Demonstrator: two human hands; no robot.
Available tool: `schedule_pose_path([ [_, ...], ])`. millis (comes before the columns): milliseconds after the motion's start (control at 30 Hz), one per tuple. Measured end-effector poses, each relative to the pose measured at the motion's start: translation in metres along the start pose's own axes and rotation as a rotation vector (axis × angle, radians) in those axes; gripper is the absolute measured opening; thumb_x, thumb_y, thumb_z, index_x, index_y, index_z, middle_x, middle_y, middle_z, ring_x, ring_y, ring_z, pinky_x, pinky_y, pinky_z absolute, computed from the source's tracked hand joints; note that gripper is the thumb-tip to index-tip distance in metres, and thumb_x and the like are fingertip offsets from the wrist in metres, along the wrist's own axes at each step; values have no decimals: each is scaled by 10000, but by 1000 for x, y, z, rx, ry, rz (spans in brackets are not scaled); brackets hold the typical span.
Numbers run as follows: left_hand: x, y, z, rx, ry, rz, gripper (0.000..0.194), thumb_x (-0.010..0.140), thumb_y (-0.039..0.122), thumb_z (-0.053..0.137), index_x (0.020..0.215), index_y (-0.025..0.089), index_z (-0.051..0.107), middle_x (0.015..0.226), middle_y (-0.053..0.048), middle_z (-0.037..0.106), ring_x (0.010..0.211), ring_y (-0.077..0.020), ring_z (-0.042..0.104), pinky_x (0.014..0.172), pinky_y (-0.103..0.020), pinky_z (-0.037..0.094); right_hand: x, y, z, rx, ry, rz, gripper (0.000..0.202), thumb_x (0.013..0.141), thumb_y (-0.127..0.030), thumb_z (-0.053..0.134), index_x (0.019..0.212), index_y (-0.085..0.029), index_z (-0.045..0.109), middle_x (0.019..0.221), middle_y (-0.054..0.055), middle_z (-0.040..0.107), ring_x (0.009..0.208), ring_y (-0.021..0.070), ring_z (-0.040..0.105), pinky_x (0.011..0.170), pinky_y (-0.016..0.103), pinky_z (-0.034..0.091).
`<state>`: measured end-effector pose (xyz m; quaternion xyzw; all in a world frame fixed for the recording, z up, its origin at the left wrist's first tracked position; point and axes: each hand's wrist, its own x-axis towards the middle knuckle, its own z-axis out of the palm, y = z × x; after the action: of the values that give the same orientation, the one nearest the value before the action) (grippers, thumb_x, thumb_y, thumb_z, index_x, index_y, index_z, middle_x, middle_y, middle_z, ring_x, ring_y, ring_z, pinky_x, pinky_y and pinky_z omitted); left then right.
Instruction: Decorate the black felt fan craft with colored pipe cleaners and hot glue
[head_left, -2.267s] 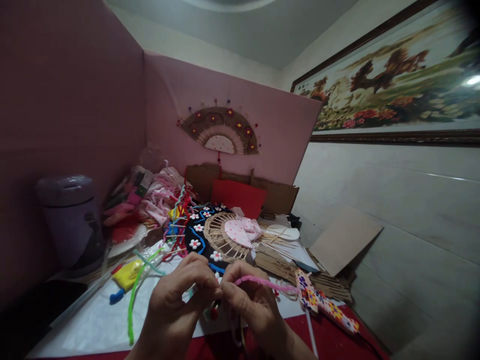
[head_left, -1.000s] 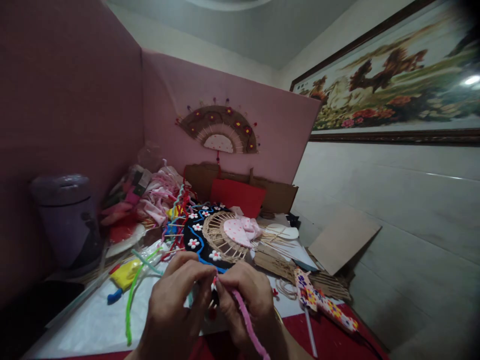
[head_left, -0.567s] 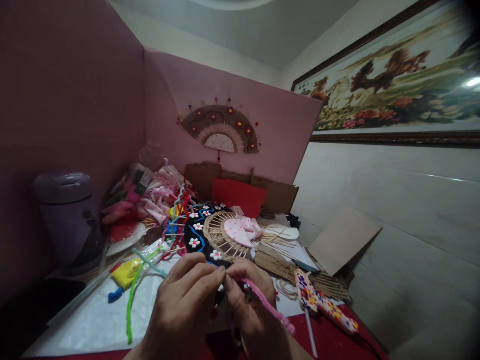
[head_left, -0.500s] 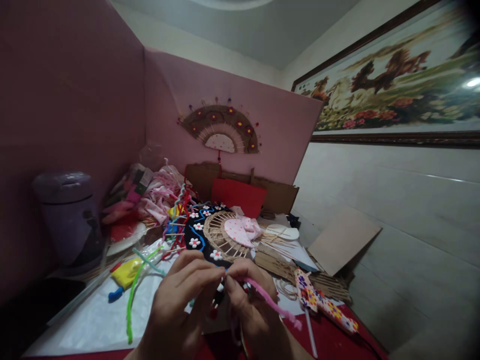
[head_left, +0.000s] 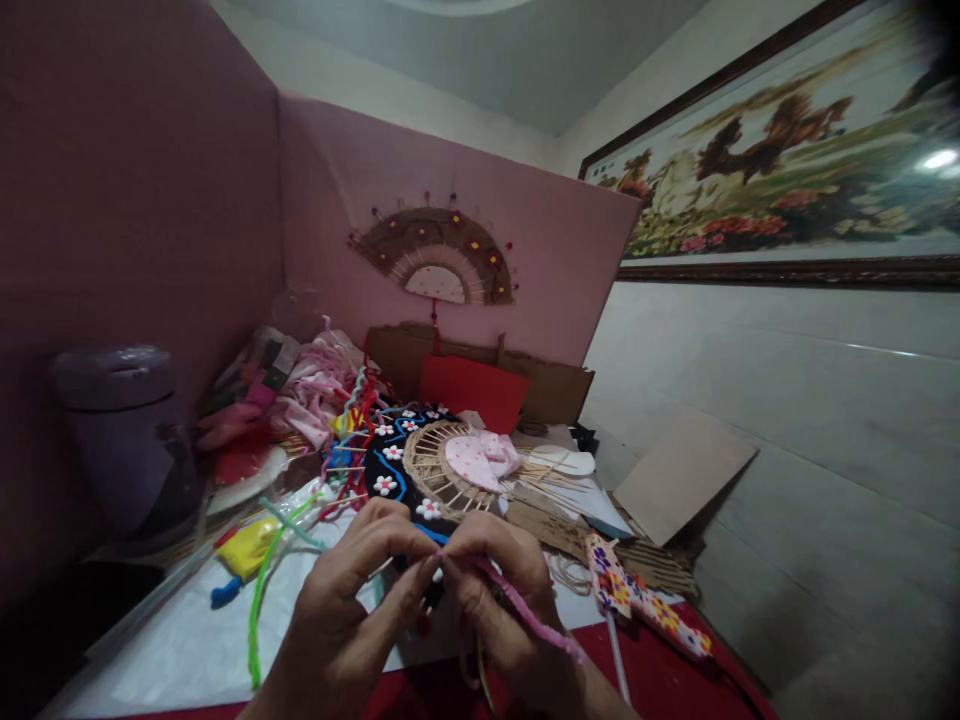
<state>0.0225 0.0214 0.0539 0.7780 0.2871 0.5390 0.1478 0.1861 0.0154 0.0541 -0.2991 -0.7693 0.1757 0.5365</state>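
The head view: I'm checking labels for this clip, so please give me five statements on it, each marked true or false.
1. The right hand holds a pink fuzzy strip. True.
2. The fan on the table has green flowers. False: the black fan bears white flowers with reddish centres.
3. A flower-patterned glue gun lies to the right of the hands. True.
4. The framed picture shows boats. False: the framed picture shows horses.
5. A bright green strip lies left of the left hand. True.
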Motion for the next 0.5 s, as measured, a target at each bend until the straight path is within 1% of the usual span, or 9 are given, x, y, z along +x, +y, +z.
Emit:
schedule_pose_path([
  [100,-1,1,0,44,10,-49,109,872,149,536,802,214,589,780,1,567,769,-127,556,666,-218,447,-1,0,1,4,36,26,139,873,-222,524,756,-173,583,649,-5,548,636,122,537,606,244,404],
  [167,-1,1,0,92,52,-33,95,868,145,536,819,212,580,807,-4,575,785,-130,560,665,-216,445,-1,0,2,-14,57,28,128,869,-216,526,773,-167,596,658,0,550,629,121,531,599,245,400],
  [233,-2,0,1,166,99,26,91,857,129,543,819,207,571,816,-12,592,809,-143,556,670,-225,437,-1,0,4,-44,57,-5,124,860,-200,529,769,-159,604,651,2,543,615,119,520,589,247,392],
  [300,-1,0,2,245,131,117,112,841,93,544,804,197,563,769,-12,603,799,-157,542,681,-244,423,0,0,6,-86,71,-80,112,845,-172,531,758,-153,599,635,-2,526,600,114,506,578,246,380],
  [367,0,0,4,324,145,217,140,819,48,548,804,186,564,722,-11,610,801,-173,529,728,-278,406,1,1,7,-120,88,-137,105,837,-144,525,750,-155,584,629,-10,511,592,108,493,575,243,372],
  [433,1,0,6,394,142,298,163,800,16,552,835,172,578,733,-22,631,836,-195,521,789,-325,385,1,2,8,-118,86,-122,116,846,-142,514,747,-162,570,638,-13,510,599,106,490,581,239,373],
  [500,1,-1,7,438,114,339,181,792,3,549,877,157,592,766,-41,647,869,-214,513,822,-360,364,-1,3,8,-73,79,-35,131,866,-175,512,746,-171,565,657,-13,522,615,104,494,591,234,379],
])
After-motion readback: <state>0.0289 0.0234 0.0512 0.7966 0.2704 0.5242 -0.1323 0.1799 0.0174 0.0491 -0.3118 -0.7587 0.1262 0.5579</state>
